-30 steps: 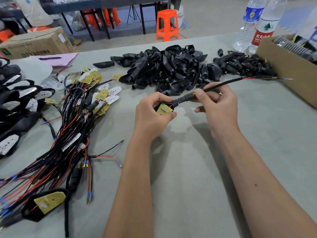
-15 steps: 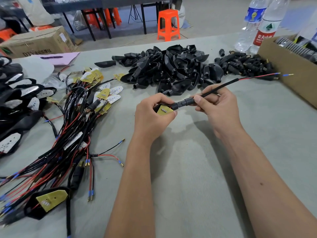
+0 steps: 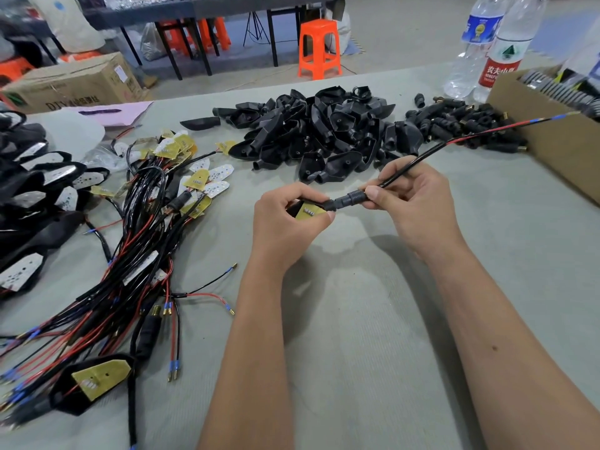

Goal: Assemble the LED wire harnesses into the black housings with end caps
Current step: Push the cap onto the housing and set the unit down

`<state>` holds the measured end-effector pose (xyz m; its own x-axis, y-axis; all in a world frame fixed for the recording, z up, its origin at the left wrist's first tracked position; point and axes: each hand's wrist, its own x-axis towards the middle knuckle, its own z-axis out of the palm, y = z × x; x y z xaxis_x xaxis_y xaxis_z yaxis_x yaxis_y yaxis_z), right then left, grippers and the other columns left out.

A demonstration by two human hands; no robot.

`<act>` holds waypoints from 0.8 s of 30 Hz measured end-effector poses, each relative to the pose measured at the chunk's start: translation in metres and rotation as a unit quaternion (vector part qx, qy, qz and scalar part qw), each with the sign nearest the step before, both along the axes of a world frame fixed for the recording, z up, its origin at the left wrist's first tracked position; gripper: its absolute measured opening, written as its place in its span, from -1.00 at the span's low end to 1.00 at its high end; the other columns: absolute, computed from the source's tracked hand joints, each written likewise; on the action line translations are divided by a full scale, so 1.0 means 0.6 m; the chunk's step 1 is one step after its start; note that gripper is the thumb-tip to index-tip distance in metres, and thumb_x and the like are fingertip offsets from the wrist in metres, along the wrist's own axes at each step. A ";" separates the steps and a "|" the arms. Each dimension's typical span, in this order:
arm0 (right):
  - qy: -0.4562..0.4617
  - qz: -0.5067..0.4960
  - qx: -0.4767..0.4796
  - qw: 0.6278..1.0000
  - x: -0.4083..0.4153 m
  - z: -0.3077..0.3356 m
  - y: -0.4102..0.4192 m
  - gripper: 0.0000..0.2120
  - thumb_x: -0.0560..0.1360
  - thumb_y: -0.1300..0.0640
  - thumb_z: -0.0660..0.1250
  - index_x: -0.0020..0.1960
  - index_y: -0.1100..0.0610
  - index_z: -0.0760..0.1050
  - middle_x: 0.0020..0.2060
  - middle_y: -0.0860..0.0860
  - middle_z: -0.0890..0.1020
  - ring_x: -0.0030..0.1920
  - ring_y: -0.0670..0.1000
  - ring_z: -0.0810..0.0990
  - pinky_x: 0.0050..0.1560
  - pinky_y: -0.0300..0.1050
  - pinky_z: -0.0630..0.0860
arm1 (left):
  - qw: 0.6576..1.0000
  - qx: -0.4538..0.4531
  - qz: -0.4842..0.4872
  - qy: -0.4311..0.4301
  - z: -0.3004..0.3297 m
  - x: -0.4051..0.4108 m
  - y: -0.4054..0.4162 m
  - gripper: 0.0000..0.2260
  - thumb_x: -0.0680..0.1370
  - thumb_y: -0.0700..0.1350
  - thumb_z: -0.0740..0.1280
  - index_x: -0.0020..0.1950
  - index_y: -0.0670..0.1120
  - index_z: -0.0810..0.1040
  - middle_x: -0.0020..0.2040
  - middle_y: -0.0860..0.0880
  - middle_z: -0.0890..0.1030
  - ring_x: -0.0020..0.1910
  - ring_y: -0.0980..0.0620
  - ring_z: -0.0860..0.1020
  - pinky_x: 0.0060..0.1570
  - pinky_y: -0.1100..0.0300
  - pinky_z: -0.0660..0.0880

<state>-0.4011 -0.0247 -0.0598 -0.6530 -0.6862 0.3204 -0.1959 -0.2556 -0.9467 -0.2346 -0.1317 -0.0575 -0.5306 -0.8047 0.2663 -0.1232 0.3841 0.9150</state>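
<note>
My left hand (image 3: 285, 222) grips a black housing with a yellow LED board (image 3: 310, 212) seated in it. From the housing's neck a black end cap (image 3: 349, 200) sticks out, and my right hand (image 3: 412, 203) pinches that cap and the black wire (image 3: 418, 157) behind it. The wire runs up and right to red and black leads with blue-sleeved tips (image 3: 558, 117). A pile of empty black housings (image 3: 321, 134) lies beyond my hands, with loose end caps (image 3: 461, 125) to its right. A bundle of wire harnesses (image 3: 130, 254) lies on the left.
Finished housings (image 3: 35, 196) are stacked at the far left; another one (image 3: 94, 381) lies at the front left. A cardboard box (image 3: 552, 134) sits at the right edge, with two water bottles (image 3: 487, 50) behind it. An orange stool (image 3: 319, 48) stands beyond the grey table (image 3: 357, 319).
My right hand has slid the end cap along the wire toward the housing's neck. The wire's free end has swung slightly upward. Both hands stay in about the same place.
</note>
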 end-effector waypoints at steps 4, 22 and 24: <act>0.031 0.003 0.012 0.999 -0.004 0.001 0.003 -0.77 0.47 0.41 0.49 -0.05 0.14 0.52 -0.22 0.10 0.72 -0.17 0.13 0.75 -0.04 -0.05 0.69 | 0.999 -0.045 0.012 -0.015 -0.002 0.000 0.000 -0.83 0.37 -0.17 0.58 -0.13 0.07 0.72 -0.25 0.11 0.68 -0.26 0.08 0.61 -0.23 0.32 0.47; -0.055 0.026 0.006 0.998 0.014 -0.007 -0.011 -0.89 0.49 0.34 0.51 -0.08 0.19 0.62 -0.27 0.16 0.72 -0.23 0.09 0.74 -0.12 -0.16 0.66 | 0.999 -0.039 -0.005 -0.014 -0.002 -0.008 0.001 -0.85 0.39 -0.13 0.60 -0.10 0.06 0.72 -0.24 0.14 0.69 -0.20 0.07 0.65 -0.13 0.16 0.57; -0.083 0.024 -0.001 0.996 0.017 -0.008 -0.010 -0.91 0.53 0.33 0.48 -0.08 0.16 0.66 -0.22 0.13 0.73 -0.18 0.06 0.73 -0.12 -0.17 0.66 | 0.999 -0.028 -0.019 -0.013 -0.002 -0.010 0.004 -0.81 0.39 -0.13 0.61 -0.05 0.05 0.71 -0.19 0.13 0.70 -0.15 0.11 0.66 -0.09 0.22 0.55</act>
<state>-0.3909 -0.0309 -0.0645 -0.6635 -0.7177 0.2115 -0.0232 -0.2628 -0.9646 -0.2407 -0.1292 -0.0585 -0.5671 -0.7685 0.2962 -0.1303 0.4389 0.8890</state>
